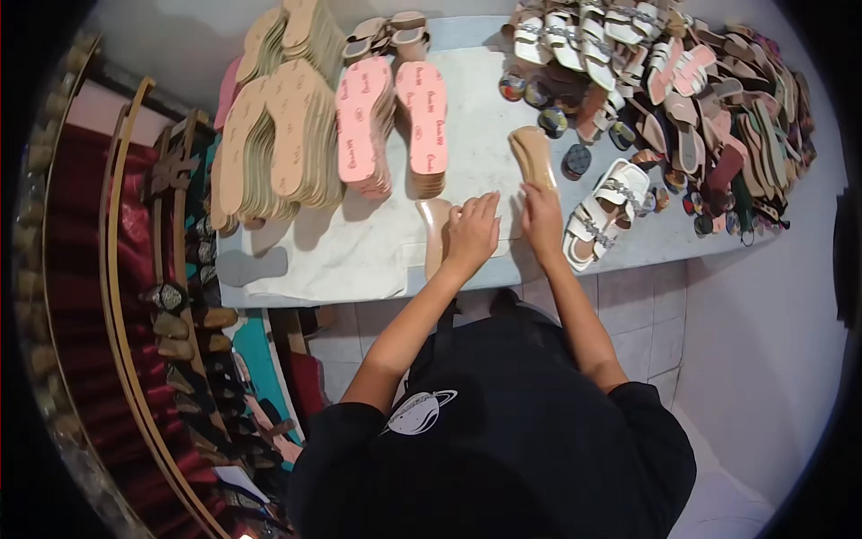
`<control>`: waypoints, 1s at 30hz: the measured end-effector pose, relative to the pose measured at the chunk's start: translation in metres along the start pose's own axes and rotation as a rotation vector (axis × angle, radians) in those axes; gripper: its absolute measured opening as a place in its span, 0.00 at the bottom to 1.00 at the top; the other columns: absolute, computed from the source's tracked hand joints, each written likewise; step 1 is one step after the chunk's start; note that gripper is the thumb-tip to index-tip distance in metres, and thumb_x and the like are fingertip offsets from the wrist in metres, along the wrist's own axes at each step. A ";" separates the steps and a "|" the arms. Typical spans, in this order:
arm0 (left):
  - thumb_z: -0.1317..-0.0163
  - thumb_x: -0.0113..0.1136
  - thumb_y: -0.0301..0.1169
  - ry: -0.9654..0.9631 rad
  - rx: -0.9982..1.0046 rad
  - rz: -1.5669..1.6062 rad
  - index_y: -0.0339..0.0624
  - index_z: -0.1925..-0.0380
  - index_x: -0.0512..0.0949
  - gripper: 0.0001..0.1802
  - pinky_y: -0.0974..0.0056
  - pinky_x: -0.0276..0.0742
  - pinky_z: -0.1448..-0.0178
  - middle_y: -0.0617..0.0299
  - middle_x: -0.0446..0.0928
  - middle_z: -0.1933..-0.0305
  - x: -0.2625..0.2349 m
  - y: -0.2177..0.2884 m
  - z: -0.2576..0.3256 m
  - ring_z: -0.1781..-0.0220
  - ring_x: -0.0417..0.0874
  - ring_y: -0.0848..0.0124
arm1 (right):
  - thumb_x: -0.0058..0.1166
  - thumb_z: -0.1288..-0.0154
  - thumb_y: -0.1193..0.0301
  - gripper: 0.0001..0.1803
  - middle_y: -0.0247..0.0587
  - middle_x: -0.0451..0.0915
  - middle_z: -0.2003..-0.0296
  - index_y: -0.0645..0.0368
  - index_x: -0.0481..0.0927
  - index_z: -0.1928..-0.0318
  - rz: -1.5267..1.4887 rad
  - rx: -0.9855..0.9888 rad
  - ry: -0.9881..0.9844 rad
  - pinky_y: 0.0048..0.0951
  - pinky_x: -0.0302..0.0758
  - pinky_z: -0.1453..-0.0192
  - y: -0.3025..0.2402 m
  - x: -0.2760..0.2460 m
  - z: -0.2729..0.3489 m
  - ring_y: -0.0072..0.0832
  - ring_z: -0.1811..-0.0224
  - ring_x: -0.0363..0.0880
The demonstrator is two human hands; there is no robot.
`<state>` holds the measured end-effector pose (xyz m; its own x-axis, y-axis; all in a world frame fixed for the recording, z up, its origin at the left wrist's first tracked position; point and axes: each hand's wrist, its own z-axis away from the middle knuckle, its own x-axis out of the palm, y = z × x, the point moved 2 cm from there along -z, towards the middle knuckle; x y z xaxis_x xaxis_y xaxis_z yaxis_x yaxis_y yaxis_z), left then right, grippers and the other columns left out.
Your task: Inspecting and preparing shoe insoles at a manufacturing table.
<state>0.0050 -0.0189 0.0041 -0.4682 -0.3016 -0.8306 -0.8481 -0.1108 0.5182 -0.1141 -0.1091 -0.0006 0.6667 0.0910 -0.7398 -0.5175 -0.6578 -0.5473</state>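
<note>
Near the front edge of the table, a glossy tan insole [434, 238] lies flat, partly covered by my left hand [474, 230]. The fingers of that hand are stretched out over the insole's right side and the cloth. To its right, my right hand [541, 223] is closed at the near end of a small stack of glossy tan insoles [532, 153]. My fingers hide that end, so how many it grips does not show. A white strappy sandal pair [607, 214] with grey trim sits just right of this hand.
Stacks of pink insoles [364, 117] and beige insoles [305, 130] stand at the back left. Finished sandals [593, 45] and loose shoe parts [723, 117] crowd the right side. White cloth [337, 265] covers part of the table. A shoe rack [193, 314] stands at the left.
</note>
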 end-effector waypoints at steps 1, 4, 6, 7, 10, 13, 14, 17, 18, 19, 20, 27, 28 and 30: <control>0.47 0.56 0.30 0.009 0.076 0.022 0.42 0.44 0.67 0.27 0.54 0.57 0.42 0.58 0.67 0.41 0.005 0.005 -0.007 0.41 0.66 0.61 | 0.52 0.46 0.77 0.15 0.51 0.74 0.55 0.62 0.74 0.55 0.011 0.086 0.042 0.40 0.67 0.48 0.012 -0.005 -0.003 0.44 0.52 0.72; 0.46 0.53 0.28 0.014 0.220 0.007 0.41 0.44 0.67 0.26 0.53 0.57 0.42 0.59 0.68 0.41 0.023 0.027 -0.026 0.41 0.66 0.60 | 0.52 0.46 0.77 0.12 0.52 0.74 0.60 0.65 0.74 0.59 -0.027 0.214 0.029 0.40 0.70 0.53 0.046 -0.022 -0.008 0.47 0.55 0.72; 0.46 0.53 0.27 0.014 0.292 -0.035 0.41 0.45 0.68 0.25 0.52 0.57 0.41 0.59 0.68 0.41 0.035 0.037 -0.035 0.41 0.66 0.59 | 0.53 0.47 0.76 0.11 0.52 0.72 0.63 0.67 0.73 0.62 -0.099 0.237 -0.054 0.42 0.71 0.57 0.059 -0.027 -0.010 0.48 0.57 0.72; 0.46 0.52 0.26 -0.007 0.308 -0.058 0.40 0.46 0.69 0.24 0.50 0.56 0.41 0.60 0.68 0.41 0.040 0.038 -0.039 0.41 0.66 0.59 | 0.53 0.47 0.76 0.11 0.52 0.72 0.63 0.67 0.73 0.62 -0.095 0.245 -0.043 0.42 0.71 0.57 0.062 -0.028 -0.010 0.48 0.57 0.72; 0.47 0.52 0.26 -0.066 0.313 -0.106 0.41 0.47 0.71 0.23 0.48 0.55 0.41 0.62 0.69 0.41 0.050 0.033 -0.043 0.41 0.65 0.57 | 0.59 0.51 0.75 0.16 0.53 0.71 0.62 0.67 0.74 0.61 -0.016 0.227 -0.148 0.42 0.71 0.56 0.065 -0.025 -0.008 0.50 0.58 0.72; 0.47 0.52 0.25 -0.102 0.288 -0.127 0.43 0.47 0.71 0.23 0.46 0.54 0.41 0.65 0.68 0.40 0.052 0.028 -0.042 0.41 0.65 0.56 | 0.62 0.54 0.75 0.18 0.51 0.71 0.63 0.67 0.75 0.61 -0.086 0.219 -0.202 0.40 0.72 0.55 0.069 -0.026 -0.007 0.48 0.58 0.72; 0.47 0.51 0.25 -0.108 0.287 -0.143 0.43 0.47 0.71 0.23 0.46 0.53 0.41 0.66 0.68 0.40 0.053 0.028 -0.042 0.41 0.64 0.56 | 0.64 0.57 0.74 0.20 0.50 0.70 0.62 0.66 0.75 0.61 -0.074 0.192 -0.212 0.39 0.72 0.54 0.071 -0.026 -0.008 0.47 0.58 0.72; 0.46 0.50 0.26 -0.123 0.285 -0.152 0.44 0.46 0.71 0.24 0.45 0.52 0.41 0.68 0.68 0.40 0.051 0.027 -0.040 0.40 0.64 0.56 | 0.65 0.57 0.72 0.20 0.50 0.70 0.61 0.65 0.76 0.61 -0.055 0.104 -0.290 0.39 0.71 0.54 0.073 -0.030 -0.011 0.46 0.57 0.71; 0.46 0.50 0.26 -0.136 0.293 -0.162 0.44 0.45 0.70 0.24 0.44 0.52 0.42 0.68 0.67 0.39 0.050 0.027 -0.040 0.40 0.63 0.56 | 0.65 0.57 0.72 0.20 0.50 0.70 0.61 0.65 0.76 0.61 -0.056 0.105 -0.289 0.39 0.71 0.54 0.076 -0.030 -0.013 0.46 0.57 0.71; 0.46 0.50 0.26 -0.149 0.300 -0.172 0.45 0.45 0.70 0.25 0.44 0.52 0.42 0.68 0.67 0.39 0.049 0.028 -0.040 0.39 0.63 0.56 | 0.65 0.57 0.71 0.21 0.49 0.70 0.61 0.65 0.76 0.61 -0.056 0.092 -0.328 0.39 0.71 0.54 0.079 -0.031 -0.014 0.46 0.57 0.71; 0.46 0.50 0.26 -0.150 0.300 -0.173 0.45 0.45 0.70 0.25 0.44 0.52 0.42 0.68 0.67 0.39 0.049 0.028 -0.041 0.39 0.63 0.56 | 0.65 0.56 0.70 0.21 0.49 0.70 0.61 0.65 0.75 0.61 -0.056 0.079 -0.367 0.39 0.71 0.54 0.081 -0.031 -0.014 0.46 0.57 0.71; 0.42 0.48 0.30 -0.202 0.360 -0.200 0.43 0.43 0.67 0.24 0.43 0.51 0.42 0.65 0.63 0.36 0.048 0.022 -0.038 0.38 0.62 0.56 | 0.61 0.52 0.67 0.18 0.48 0.70 0.62 0.66 0.74 0.62 -0.028 0.008 -0.439 0.38 0.73 0.57 0.086 -0.030 -0.021 0.44 0.59 0.72; 0.40 0.48 0.32 -0.220 0.377 -0.204 0.42 0.43 0.67 0.24 0.43 0.51 0.41 0.63 0.62 0.35 0.048 0.021 -0.038 0.38 0.61 0.55 | 0.59 0.50 0.68 0.16 0.48 0.70 0.63 0.66 0.74 0.64 0.071 -0.042 -0.411 0.38 0.73 0.60 0.083 -0.029 -0.020 0.43 0.59 0.73; 0.39 0.47 0.35 -0.216 0.406 -0.225 0.41 0.43 0.67 0.24 0.43 0.51 0.41 0.62 0.62 0.35 0.049 0.021 -0.038 0.38 0.61 0.55 | 0.56 0.48 0.68 0.14 0.47 0.71 0.64 0.66 0.73 0.66 0.169 -0.095 -0.382 0.37 0.74 0.62 0.081 -0.028 -0.017 0.42 0.60 0.73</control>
<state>-0.0262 -0.0718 -0.0178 -0.2673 -0.1051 -0.9579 -0.9416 0.2398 0.2364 -0.1655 -0.1780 -0.0175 0.3207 0.2348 -0.9176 -0.5391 -0.7513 -0.3807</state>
